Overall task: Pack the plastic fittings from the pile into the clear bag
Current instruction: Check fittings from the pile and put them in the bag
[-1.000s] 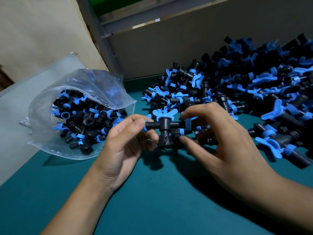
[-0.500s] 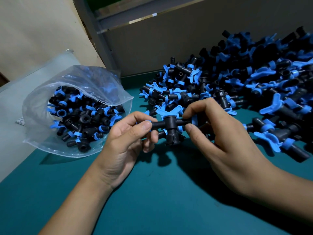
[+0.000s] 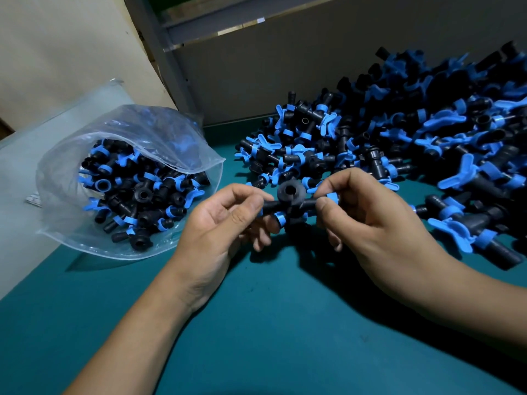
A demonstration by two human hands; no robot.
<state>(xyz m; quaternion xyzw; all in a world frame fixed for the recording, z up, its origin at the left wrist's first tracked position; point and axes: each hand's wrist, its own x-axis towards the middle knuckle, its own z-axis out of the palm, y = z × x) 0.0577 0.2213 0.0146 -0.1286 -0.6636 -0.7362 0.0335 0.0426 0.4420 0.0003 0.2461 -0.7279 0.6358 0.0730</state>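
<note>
1. Left hand [image 3: 219, 220] & right hand [image 3: 368, 220] pinching 1 black fitting [image 3: 291, 199] by opposite ends, mid-table [image 3: 256, 323].
2. Step: inspecting before bagging.
3. Next, likely: carry to clear bag [image 3: 128, 181] at 10 o'clock; pile [image 3: 399, 143] at 2.

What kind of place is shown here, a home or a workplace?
Most likely a workplace, a packing bench in a small factory or workshop. A large pile of identical black and blue fittings lies on a green work surface, and a clear bag is already partly filled with the same fittings.
</note>
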